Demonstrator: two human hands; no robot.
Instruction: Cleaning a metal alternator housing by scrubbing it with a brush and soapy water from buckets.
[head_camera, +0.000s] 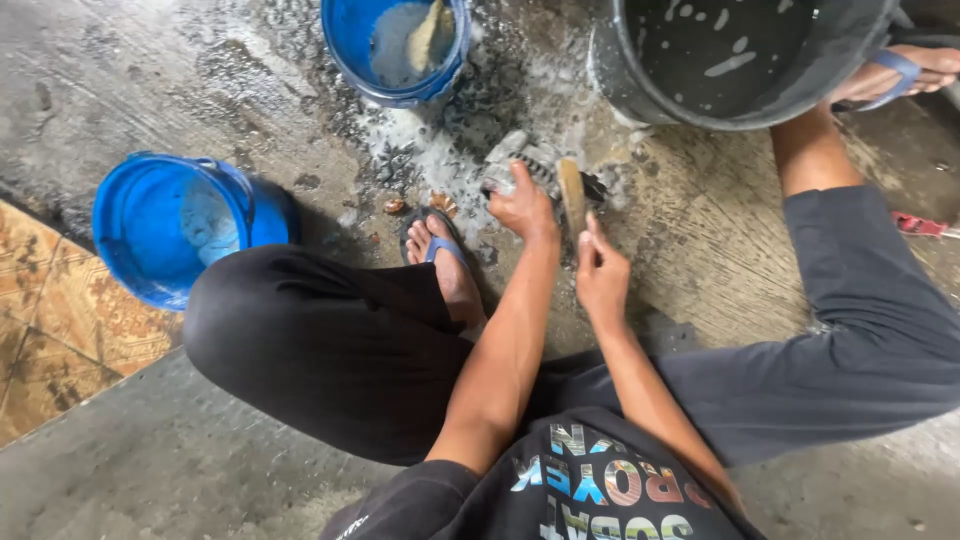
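While its fingers press down on a grey ribbed metal part lying on the wet, soapy concrete floor, the left hand steadies it; the right hand grips a wooden-handled brush just beside it. Two blue plastic buckets and a dark tub stand near.

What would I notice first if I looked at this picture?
Probably the two hands in the middle: the left hand presses on a soapy grey thing on the wet concrete floor, and the right hand holds a wooden-backed brush. Next, the bright blue buckets, one at the left and one up top.
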